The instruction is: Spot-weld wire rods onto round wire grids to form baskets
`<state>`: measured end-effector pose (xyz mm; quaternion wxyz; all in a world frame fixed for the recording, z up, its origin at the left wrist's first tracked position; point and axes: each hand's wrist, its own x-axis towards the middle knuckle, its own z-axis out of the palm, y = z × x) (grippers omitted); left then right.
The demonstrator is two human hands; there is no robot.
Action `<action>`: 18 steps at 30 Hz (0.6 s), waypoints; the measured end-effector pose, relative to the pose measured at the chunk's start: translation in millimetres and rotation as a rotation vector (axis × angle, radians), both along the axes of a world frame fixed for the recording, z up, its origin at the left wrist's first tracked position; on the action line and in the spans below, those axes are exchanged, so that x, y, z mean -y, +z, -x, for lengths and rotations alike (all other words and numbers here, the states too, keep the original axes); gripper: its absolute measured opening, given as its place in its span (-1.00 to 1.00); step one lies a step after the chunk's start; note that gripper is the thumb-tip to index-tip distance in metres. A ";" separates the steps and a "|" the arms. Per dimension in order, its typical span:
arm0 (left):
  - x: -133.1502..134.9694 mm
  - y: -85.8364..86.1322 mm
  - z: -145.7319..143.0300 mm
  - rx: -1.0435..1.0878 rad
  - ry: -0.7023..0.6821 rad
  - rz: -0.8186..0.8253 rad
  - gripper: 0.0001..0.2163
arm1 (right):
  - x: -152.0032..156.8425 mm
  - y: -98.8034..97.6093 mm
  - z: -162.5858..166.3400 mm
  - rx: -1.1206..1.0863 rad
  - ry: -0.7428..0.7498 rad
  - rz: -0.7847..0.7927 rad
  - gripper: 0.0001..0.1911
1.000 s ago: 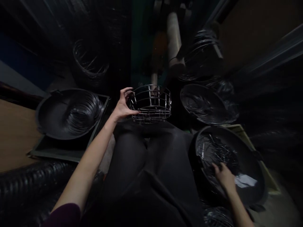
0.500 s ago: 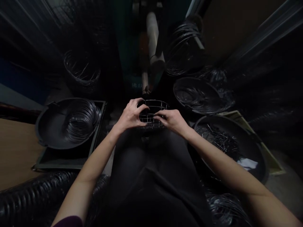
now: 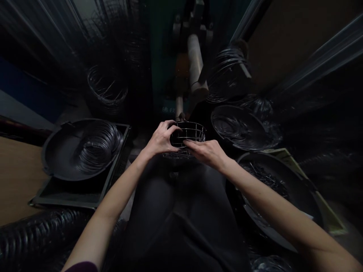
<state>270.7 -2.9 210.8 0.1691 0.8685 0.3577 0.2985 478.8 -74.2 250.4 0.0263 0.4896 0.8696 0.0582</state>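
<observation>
A small round cage of bare metal wire (image 3: 195,130) sits just beyond my knees, below the tip of a machine's arm. Around its left side curl the fingers and thumb of my left hand (image 3: 161,139), gripping the wires. My right hand (image 3: 208,152) is at the cage's near right side, its fingers pressed together in a pinch and their tips reaching in among the wires. Whatever is between those fingertips is too small and dark to make out. The cage's lower part is partly hidden by both hands.
A machine with a thick metal cylinder (image 3: 195,56) stands ahead. At left, a black pan (image 3: 61,151) holds coiled wire rings (image 3: 100,145). At right are a pan of wire pieces (image 3: 300,192) and another pan with wire rings (image 3: 232,126). More ring bundles (image 3: 107,87) surround me.
The view has shifted slightly. My left hand keeps its grip on the cage. My right hand's fingers have gone from a raised pinch to a flatter one, lower against the cage.
</observation>
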 end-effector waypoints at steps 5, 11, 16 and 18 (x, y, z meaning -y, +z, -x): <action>7.3 3.3 2.7 0.022 0.020 0.010 -0.44 | 3.5 -2.3 -3.7 -0.043 0.069 -0.086 -0.63; 1.9 14.2 3.3 0.018 0.001 0.065 -0.43 | -1.5 5.6 -5.7 -0.102 0.103 -0.151 -0.67; -14.5 14.3 -0.8 0.040 0.011 0.072 -0.42 | -14.1 14.2 -2.2 -0.080 0.036 -0.098 -0.66; -19.6 14.1 -1.3 0.042 0.006 0.066 -0.41 | -18.2 15.9 -1.2 -0.076 0.017 -0.094 -0.66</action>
